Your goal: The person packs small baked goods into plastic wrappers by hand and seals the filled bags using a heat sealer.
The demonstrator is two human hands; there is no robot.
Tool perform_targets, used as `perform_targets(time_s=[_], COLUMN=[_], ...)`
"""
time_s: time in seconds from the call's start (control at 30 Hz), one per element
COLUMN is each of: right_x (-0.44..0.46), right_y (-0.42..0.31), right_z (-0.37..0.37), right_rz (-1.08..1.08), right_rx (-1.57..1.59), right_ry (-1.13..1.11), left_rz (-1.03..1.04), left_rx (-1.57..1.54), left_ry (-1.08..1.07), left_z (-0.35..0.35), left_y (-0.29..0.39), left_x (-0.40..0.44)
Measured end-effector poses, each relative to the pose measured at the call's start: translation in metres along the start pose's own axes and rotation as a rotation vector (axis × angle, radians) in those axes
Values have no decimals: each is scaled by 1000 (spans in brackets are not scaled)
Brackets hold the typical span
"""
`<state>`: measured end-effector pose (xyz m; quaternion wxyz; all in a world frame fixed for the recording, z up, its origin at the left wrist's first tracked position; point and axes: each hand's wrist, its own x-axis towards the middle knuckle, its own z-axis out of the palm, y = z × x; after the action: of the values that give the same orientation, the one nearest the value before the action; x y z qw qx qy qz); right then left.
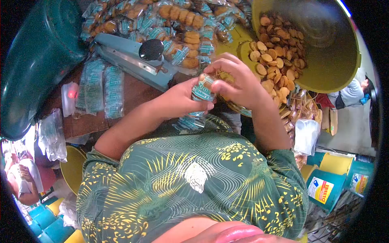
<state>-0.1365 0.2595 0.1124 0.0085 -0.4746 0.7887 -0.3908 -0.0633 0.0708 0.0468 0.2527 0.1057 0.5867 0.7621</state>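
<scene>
My left hand [186,97] is wrapped round a small clear packet [203,90] with teal "Bakery" print, held upright in front of my chest. At the packet's open-looking top, where a brown biscuit shows, my right hand [231,83] pinches with thumb and fingers. Just beyond my left hand lies a blue-grey sealer [133,60] with a black round knob [151,50]. Loose round biscuits [279,52] spill from a tipped yellow tub [324,48] beside my right hand. Filled packets [182,28] are heaped behind both hands.
Flat printed bags [114,91] lie on the brown table [81,124] at left, near a large green container [40,52]. A clear plastic bag [306,137] is at right, above teal and yellow buckets [327,184]. Other people [350,94] are at both edges.
</scene>
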Motion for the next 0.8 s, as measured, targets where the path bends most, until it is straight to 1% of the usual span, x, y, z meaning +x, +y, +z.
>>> perform_targets(time_s=[0.03, 0.13, 0.23, 0.33, 0.43, 0.53, 0.63, 0.73, 0.8], right_x=[0, -8, -17, -29, -58, -91, -103, -90, -77], right_y=[-4, 0, -2, -10, 9, 25, 33, 34, 35], right_z=[2, 10, 5, -27, -41, -27, -20, -38, -39], right_rz=[-69, -8, 126, 239, 632, 904, 864, 816, 633], right_rx=[-56, -213, -84, -219, -489, -629, -655, -552, -83], right_ry=[67, 124, 226, 153, -29, -313, -302, -235, 68], left_rz=[9, 21, -67, -45, -64, -20, -16, -23, -34], left_rx=[-10, -141, -292, -237, -175, -233, -254, -199, -159], left_ry=[39, -22, -98, -147, -82, -102, -114, -113, -100], left_z=[1, 2, 5, 1, -2, -5, -4, -4, 0], left_y=[2, 4, 5, -4, -2, -8, -11, -15, -9], left_x=[1, 3, 2, 4, 1, 2, 0, 0, -4])
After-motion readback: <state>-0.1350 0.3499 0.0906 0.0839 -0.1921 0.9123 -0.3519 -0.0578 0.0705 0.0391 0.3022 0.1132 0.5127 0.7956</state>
